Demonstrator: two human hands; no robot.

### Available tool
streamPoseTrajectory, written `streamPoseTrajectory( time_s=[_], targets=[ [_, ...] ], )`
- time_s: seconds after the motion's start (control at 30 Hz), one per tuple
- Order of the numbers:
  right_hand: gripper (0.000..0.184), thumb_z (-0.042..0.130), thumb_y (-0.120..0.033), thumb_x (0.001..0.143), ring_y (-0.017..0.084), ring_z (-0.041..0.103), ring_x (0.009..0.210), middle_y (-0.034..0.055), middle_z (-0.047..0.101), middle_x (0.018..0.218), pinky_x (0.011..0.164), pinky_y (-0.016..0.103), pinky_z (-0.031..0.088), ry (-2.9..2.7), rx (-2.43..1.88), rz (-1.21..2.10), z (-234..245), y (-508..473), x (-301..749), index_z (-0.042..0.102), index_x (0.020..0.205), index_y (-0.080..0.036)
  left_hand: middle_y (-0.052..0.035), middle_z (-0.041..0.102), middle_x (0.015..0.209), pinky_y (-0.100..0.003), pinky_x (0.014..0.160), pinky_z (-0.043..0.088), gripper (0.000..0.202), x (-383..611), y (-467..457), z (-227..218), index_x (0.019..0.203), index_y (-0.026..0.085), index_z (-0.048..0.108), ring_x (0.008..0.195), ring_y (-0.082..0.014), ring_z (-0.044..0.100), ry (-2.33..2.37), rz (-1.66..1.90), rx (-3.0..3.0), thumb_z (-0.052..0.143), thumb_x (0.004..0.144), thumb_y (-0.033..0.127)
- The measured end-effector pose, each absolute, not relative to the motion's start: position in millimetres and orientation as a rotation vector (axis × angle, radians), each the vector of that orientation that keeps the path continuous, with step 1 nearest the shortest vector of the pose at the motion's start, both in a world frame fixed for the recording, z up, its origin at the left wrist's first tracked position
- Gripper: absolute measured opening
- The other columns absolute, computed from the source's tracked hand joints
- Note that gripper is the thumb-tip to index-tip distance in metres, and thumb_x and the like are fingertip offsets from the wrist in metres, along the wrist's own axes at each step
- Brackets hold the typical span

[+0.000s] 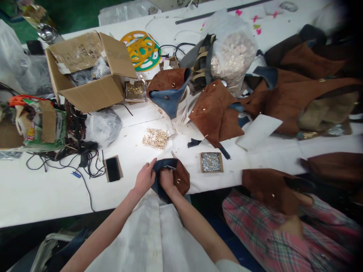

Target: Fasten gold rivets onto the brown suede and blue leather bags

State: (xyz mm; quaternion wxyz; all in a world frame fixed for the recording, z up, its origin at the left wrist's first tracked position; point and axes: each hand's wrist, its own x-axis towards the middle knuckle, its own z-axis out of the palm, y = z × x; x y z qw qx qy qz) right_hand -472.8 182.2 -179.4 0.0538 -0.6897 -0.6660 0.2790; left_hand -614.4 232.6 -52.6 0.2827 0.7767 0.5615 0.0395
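At the table's near edge lies a small piece of brown suede with a dark blue lining [181,177]. My left hand [144,177] grips its blue left edge, fingers curled over it. My right hand [166,179] is pressed into the middle of the piece, fingers bent and closed on the fabric; a gold rivet shows on the brown flap just right of it. A white sheet [153,234] covers my lap below. A little tray of silver rivets [210,161] stands right of the piece, and a clear bag of gold rivets [155,138] lies beyond it.
A heap of brown and blue suede pieces [215,109] fills the table's middle and right. An open cardboard box [90,71] stands at back left, cables and a phone [112,169] at left. A person in a plaid shirt [283,230] sits at right holding brown suede.
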Motion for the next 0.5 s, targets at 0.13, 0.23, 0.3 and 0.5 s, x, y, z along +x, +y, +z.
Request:
streamPoseTrajectory(
  time_s=[0.13, 0.23, 0.3, 0.5],
  targets=[
    [0.037, 0.042, -0.010, 0.106, 0.032, 0.060, 0.127, 0.0165, 0.075, 0.128, 0.121, 0.054, 0.035, -2.074, -2.091, 0.741, -174, 178, -470, 0.072, 0.127, -0.017, -0.0129, 0.055, 0.142, -0.037, 0.105, 0.053, 0.067, -620, 233, -68, 0.170, 0.030, 0.039, 0.117, -0.0256, 0.064, 1.413, 0.105, 2.129, 0.041, 0.105, 0.016],
    [0.033, 0.042, -0.016, 0.108, 0.033, 0.056, 0.125, 0.0160, 0.072, 0.126, 0.120, 0.055, 0.037, -2.249, -1.946, 0.596, -170, 170, -466, 0.071, 0.124, -0.018, -0.0120, 0.058, 0.135, -0.034, 0.098, 0.055, 0.067, -622, 237, -90, 0.168, 0.031, 0.042, 0.109, -0.0236, 0.067, 1.386, -0.042, 2.107, 0.040, 0.103, 0.013],
    [0.034, 0.039, -0.019, 0.110, 0.033, 0.056, 0.119, 0.0151, 0.071, 0.119, 0.115, 0.054, 0.042, -2.334, -1.865, 0.567, -168, 166, -465, 0.072, 0.119, -0.019, -0.0114, 0.061, 0.125, -0.033, 0.093, 0.055, 0.067, -622, 239, -107, 0.168, 0.030, 0.042, 0.104, -0.0232, 0.069, 1.421, -0.122, 2.036, 0.041, 0.104, 0.015],
    [0.045, 0.039, -0.013, 0.109, 0.032, 0.041, 0.155, 0.0170, 0.050, 0.166, 0.131, 0.058, 0.031, -2.354, -1.684, 0.514, -152, 182, -470, 0.058, 0.149, -0.019, -0.0135, 0.063, 0.142, -0.035, 0.116, 0.047, 0.060, -631, 246, -147, 0.159, 0.023, 0.052, 0.128, -0.0232, 0.065, 1.287, 0.081, 1.796, 0.049, 0.099, 0.014]
  ],
)
